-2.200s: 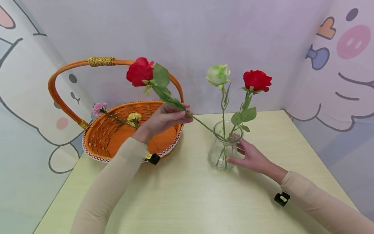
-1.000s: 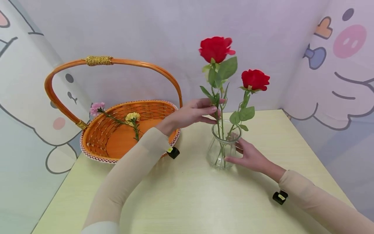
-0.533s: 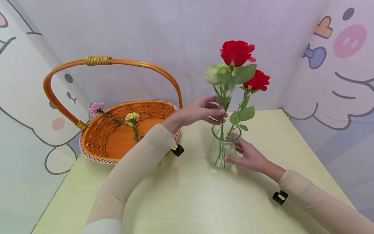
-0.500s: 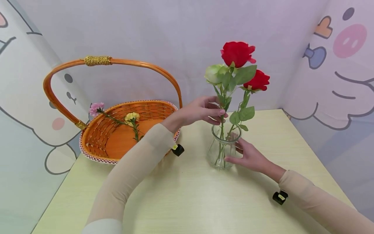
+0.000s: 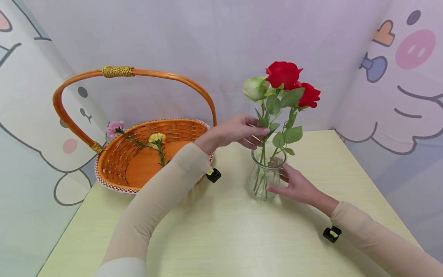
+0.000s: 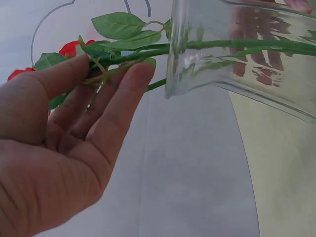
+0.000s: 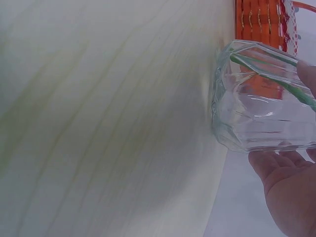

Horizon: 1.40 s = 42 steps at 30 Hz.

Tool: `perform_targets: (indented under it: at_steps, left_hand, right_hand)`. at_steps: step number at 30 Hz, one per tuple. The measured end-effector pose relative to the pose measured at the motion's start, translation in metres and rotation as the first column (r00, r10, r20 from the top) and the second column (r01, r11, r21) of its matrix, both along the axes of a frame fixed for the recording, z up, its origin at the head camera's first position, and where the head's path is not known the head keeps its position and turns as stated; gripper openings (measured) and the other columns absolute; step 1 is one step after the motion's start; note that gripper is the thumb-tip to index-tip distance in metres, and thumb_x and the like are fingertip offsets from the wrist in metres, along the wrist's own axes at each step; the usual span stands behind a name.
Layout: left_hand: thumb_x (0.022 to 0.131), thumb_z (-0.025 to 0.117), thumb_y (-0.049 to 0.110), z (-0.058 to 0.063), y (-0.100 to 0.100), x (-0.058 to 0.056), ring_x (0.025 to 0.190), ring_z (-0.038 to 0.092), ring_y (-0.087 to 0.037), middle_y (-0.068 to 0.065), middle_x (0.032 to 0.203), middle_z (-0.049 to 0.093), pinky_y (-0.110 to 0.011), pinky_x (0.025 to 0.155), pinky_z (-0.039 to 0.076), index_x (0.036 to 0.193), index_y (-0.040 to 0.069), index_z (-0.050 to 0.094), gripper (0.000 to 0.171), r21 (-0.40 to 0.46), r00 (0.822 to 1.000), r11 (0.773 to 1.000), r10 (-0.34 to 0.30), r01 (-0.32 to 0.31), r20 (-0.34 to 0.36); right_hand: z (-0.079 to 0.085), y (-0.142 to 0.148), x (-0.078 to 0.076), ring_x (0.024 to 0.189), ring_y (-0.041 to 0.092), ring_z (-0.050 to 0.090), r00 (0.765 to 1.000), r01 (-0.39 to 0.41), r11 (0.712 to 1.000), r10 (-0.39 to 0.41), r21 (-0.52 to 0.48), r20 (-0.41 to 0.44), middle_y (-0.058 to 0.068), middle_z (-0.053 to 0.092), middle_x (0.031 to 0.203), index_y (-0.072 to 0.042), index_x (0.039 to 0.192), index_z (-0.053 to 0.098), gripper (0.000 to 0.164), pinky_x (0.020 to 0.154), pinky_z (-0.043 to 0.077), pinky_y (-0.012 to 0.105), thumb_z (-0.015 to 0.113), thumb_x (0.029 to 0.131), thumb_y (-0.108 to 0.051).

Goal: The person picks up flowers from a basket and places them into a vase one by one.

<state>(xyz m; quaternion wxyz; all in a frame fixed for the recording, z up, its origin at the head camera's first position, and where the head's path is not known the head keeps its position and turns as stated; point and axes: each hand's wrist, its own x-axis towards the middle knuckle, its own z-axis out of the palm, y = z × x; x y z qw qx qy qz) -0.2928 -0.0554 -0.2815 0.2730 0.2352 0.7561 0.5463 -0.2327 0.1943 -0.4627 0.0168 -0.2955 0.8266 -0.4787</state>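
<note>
My left hand (image 5: 243, 131) holds the stem of a red rose (image 5: 283, 74) just above the mouth of a clear glass vase (image 5: 264, 177). In the left wrist view, thumb and fingers lie loosely around the green stems (image 6: 153, 53), their tips apart. The rose's stem runs down inside the vase. Beside it stand a pale green-white rose (image 5: 255, 88) and a second red rose (image 5: 308, 95), partly covered by the first. My right hand (image 5: 294, 186) grips the vase low on its right side, thumb in front and fingers behind.
An orange wicker basket (image 5: 101, 173) with a tall arched handle stands left on the pale wooden table (image 5: 235, 238). Inside it lie a pink flower (image 5: 115, 128) and a yellow flower (image 5: 157, 140). Cartoon-printed cloth walls border the table.
The held red rose has come over from the basket side, turned upright above the vase, then sunk lower into it. My left hand moved right with it; the right hand stays on the vase.
</note>
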Motion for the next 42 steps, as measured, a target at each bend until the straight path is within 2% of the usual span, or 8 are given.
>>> perform_targets:
  at_steps: [4,7,15,22,29,37,42]
  left_hand:
    - [0.099,0.07,0.021,0.0,0.002,0.0,0.089,0.075,-0.032,-0.017,0.106,0.072,-0.047,0.083,0.061,0.114,-0.001,0.071,0.027,-0.002,0.998,0.998,0.058,-0.058,0.02]
    - [0.098,0.071,0.021,-0.001,0.004,0.0,0.089,0.075,-0.032,-0.018,0.106,0.072,-0.045,0.081,0.061,0.114,-0.002,0.071,0.028,0.0,0.997,0.997,0.073,-0.073,0.038]
    - [0.098,0.07,0.022,-0.001,0.012,0.003,0.1,0.072,-0.038,-0.019,0.105,0.071,-0.045,0.083,0.061,0.119,-0.003,0.068,0.033,-0.033,0.995,0.996,0.079,-0.077,0.058]
    - [0.099,0.069,0.022,-0.002,0.016,0.007,0.1,0.072,-0.035,-0.017,0.106,0.071,-0.037,0.079,0.062,0.116,-0.001,0.069,0.028,-0.12,0.995,0.991,0.062,-0.053,0.076]
    - [0.098,0.071,0.02,-0.006,0.023,0.005,0.1,0.072,-0.036,-0.023,0.106,0.071,-0.041,0.079,0.062,0.113,-0.003,0.07,0.028,-0.112,0.994,0.993,0.049,-0.038,0.099]
    - [0.099,0.068,0.021,-0.005,0.022,0.006,0.103,0.071,-0.034,-0.025,0.116,0.068,-0.04,0.075,0.063,0.119,-0.003,0.068,0.031,-0.154,0.994,0.987,0.054,-0.039,0.098]
    - [0.099,0.069,0.021,-0.005,0.019,0.008,0.097,0.073,-0.033,-0.024,0.11,0.071,-0.04,0.073,0.063,0.115,-0.003,0.071,0.028,-0.179,0.997,0.982,0.064,-0.054,0.053]
  right_hand:
    - [-0.001,-0.001,-0.001,0.137,0.046,0.044,1.0,-0.001,1.0,0.001,0.001,0.002,0.017,0.045,0.151,-0.016,0.156,0.033,0.086,0.105,0.044,0.053,0.084,0.087,-0.025]
    - [-0.001,-0.001,0.0,0.137,0.046,0.044,1.0,0.001,1.0,-0.001,0.004,0.003,0.017,0.046,0.151,-0.016,0.155,0.033,0.086,0.105,0.044,0.054,0.084,0.087,-0.025]
    - [-0.001,-0.002,0.0,0.135,0.044,0.047,1.0,0.001,1.0,-0.001,-0.011,0.011,0.014,0.048,0.149,-0.013,0.154,0.035,0.084,0.105,0.045,0.052,0.084,0.087,-0.023]
    - [-0.003,-0.003,0.0,0.136,0.043,0.047,1.0,-0.013,1.0,0.013,-0.015,0.005,0.013,0.047,0.15,-0.015,0.154,0.035,0.082,0.105,0.045,0.053,0.083,0.088,-0.023]
    - [-0.003,0.002,0.004,0.135,0.044,0.048,1.0,0.011,1.0,-0.011,-0.008,-0.001,0.013,0.049,0.148,-0.012,0.152,0.037,0.08,0.104,0.045,0.054,0.083,0.088,-0.024]
    - [-0.001,0.0,0.001,0.136,0.042,0.048,1.0,-0.01,1.0,0.01,-0.02,-0.008,0.013,0.048,0.149,-0.015,0.156,0.033,0.085,0.104,0.045,0.053,0.083,0.087,-0.021]
    - [-0.002,-0.002,-0.002,0.136,0.042,0.047,1.0,-0.023,0.999,0.023,-0.029,-0.004,0.012,0.045,0.152,-0.017,0.157,0.032,0.086,0.105,0.044,0.052,0.083,0.087,-0.02]
